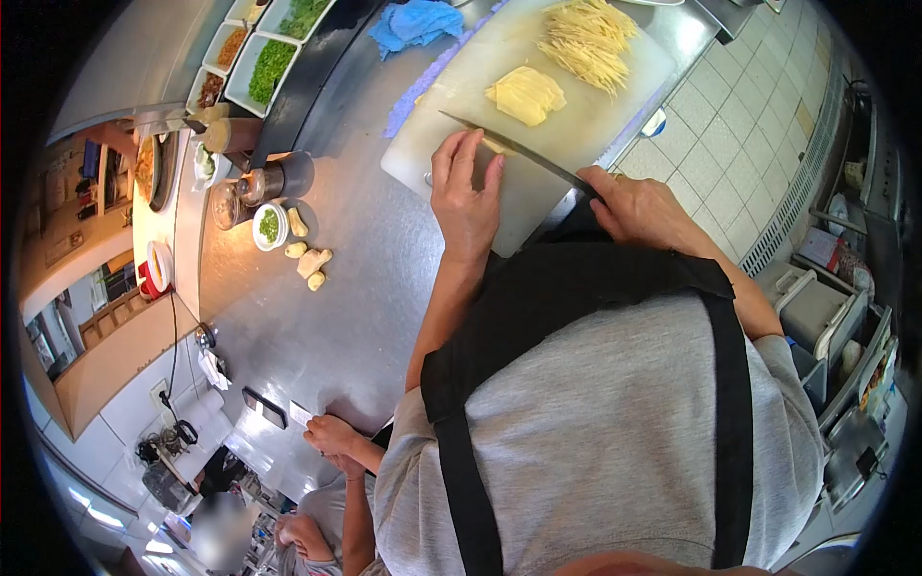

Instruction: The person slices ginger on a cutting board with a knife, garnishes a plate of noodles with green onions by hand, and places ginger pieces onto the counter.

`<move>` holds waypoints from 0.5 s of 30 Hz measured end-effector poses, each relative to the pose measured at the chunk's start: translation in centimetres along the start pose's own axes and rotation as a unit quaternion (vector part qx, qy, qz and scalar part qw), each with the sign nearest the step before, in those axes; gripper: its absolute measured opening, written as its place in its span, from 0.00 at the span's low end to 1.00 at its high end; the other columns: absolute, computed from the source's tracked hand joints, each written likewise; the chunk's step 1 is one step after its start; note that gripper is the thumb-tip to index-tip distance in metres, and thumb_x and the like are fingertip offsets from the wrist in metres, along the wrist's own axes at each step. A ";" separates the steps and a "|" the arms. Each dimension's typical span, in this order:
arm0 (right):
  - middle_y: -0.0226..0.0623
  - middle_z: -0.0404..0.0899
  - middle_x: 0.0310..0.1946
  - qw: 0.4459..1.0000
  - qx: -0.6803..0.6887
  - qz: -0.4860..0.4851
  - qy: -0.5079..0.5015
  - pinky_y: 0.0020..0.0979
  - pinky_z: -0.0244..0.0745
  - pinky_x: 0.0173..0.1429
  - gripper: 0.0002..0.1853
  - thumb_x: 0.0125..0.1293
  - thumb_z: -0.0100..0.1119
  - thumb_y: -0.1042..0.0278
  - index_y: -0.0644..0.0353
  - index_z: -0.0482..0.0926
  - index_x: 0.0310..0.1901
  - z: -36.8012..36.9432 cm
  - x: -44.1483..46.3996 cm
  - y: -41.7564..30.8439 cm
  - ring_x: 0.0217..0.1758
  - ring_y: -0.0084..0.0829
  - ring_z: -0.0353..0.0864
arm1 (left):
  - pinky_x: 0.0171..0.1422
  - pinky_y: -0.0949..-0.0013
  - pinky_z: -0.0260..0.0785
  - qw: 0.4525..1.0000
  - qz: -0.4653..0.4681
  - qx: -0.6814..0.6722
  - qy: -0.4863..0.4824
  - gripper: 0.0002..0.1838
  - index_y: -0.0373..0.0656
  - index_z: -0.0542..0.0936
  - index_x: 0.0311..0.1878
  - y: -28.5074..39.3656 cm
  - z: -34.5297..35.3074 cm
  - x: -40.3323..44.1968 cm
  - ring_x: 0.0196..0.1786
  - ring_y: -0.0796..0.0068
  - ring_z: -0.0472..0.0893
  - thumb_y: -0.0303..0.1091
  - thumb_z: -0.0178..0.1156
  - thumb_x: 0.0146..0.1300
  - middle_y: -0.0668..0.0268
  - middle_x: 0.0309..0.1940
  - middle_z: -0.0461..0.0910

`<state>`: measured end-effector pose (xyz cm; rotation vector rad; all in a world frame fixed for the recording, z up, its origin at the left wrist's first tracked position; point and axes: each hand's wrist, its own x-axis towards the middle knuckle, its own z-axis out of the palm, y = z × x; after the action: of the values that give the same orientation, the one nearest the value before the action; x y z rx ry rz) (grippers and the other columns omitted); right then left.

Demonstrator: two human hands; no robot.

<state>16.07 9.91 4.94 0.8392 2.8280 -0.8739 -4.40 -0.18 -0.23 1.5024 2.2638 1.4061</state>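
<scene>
My right hand (636, 205) is closed around the handle of a kitchen knife (531, 156), its long blade slanting up and left over the white cutting board (423, 144). My left hand (465, 204) rests on the board with fingertips beside the blade, holding a small pale-yellow piece of ginger (494, 146), mostly hidden by fingers and knife. Just beyond the blade lies a stack of thin ginger slices (526, 95). Farther up the board is a heap of ginger cut into fine strips (588, 43).
Peeled ginger pieces (312, 262) and a bowl of chopped green onion (270, 228) sit on the steel counter (355, 221). A blue cloth (415, 26) lies beyond the board. Ingredient containers (261, 75) line the left. Another person's hands (331, 437) are near a phone (265, 407).
</scene>
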 end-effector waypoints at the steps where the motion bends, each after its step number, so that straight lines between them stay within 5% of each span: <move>1: 0.50 0.82 0.30 1.000 -0.012 0.009 -0.009 0.47 0.78 0.32 0.17 0.65 0.54 0.67 0.57 0.68 0.55 -0.2 0.1 -0.3 0.31 0.50 0.84 | 0.59 0.61 0.72 1.000 0.011 0.007 0.005 0.19 0.38 0.80 0.51 0.1 0.2 0.0 0.54 0.56 0.78 0.26 0.69 0.55 0.55 0.52 0.76; 15: 0.48 0.81 0.29 0.998 -0.027 0.025 -0.043 0.48 0.78 0.30 0.10 0.70 0.52 0.63 0.60 0.68 0.43 0.0 1.1 -0.3 0.30 0.50 0.83 | 0.50 0.66 0.75 0.999 -0.013 0.006 0.034 0.17 0.37 0.81 0.47 0.3 0.9 0.0 0.49 0.64 0.80 0.22 0.70 0.53 0.56 0.49 0.79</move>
<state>14.96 10.20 4.85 0.8399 2.7312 -0.8024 -3.74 0.48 -0.54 1.4458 2.3263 1.4611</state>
